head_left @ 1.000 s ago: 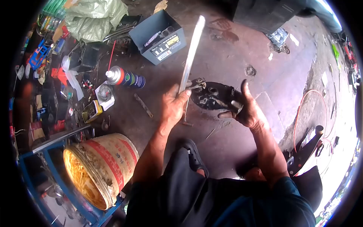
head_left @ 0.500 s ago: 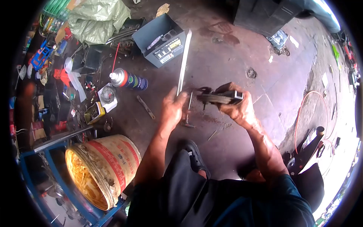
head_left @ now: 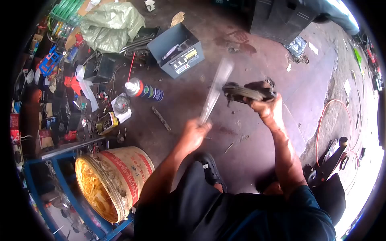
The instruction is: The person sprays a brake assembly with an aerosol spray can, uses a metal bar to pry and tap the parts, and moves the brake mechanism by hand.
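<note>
My left hand (head_left: 194, 135) is closed around the lower end of a long, flat, silvery metal bar (head_left: 214, 94). The bar slants up and to the right, its upper end smeared by motion. My right hand (head_left: 268, 111) grips a dark, greasy metal part (head_left: 247, 93) with a curved edge, holding it up off the floor from its right side. The exact kind of part cannot be made out. A small gap shows between the bar and the part's left end.
A grey box (head_left: 175, 50) stands ahead, with a spray can (head_left: 144, 89) to its left. Nearer, a worn bucket (head_left: 126, 172) lies tilted on a blue frame (head_left: 34, 188). Clutter lines the left side; a red hose (head_left: 318, 134) curves at right.
The bar has swung rightward, its top tilting toward the dark part. My left hand is lower and slightly right. My right hand has carried the part up and to the right.
</note>
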`<state>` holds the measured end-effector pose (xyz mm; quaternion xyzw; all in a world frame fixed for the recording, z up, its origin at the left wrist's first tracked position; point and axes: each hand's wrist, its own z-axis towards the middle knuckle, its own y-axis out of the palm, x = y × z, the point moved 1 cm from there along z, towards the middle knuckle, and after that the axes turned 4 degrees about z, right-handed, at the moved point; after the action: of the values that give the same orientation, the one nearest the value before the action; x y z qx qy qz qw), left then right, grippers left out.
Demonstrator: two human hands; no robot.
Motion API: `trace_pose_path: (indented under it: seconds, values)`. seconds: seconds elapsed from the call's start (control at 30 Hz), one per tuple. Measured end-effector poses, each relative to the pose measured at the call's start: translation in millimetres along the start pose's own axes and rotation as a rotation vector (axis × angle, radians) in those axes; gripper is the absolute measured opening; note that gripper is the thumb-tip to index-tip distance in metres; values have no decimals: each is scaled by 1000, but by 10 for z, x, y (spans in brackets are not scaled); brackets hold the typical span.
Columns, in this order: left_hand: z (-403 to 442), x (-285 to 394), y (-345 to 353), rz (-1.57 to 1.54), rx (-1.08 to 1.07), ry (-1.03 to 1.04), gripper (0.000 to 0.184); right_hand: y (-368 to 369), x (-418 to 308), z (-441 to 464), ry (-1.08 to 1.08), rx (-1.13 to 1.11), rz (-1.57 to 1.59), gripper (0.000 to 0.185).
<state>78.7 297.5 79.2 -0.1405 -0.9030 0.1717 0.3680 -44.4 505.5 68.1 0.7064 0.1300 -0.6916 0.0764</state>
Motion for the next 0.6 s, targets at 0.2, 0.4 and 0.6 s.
trace_pose_path:
  seconds: [0.2, 0.4, 0.6]
  values:
    - [-478, 395, -622, -559, 727, 754, 18, -241, 143, 7, 58, -24, -112, 30]
    - [321, -543, 335, -318, 52, 60, 23, -130, -2, 37, -66, -33, -26, 32]
    - [-444, 492, -747, -828, 744, 720, 28, -251, 73, 116, 45, 43, 25, 37]
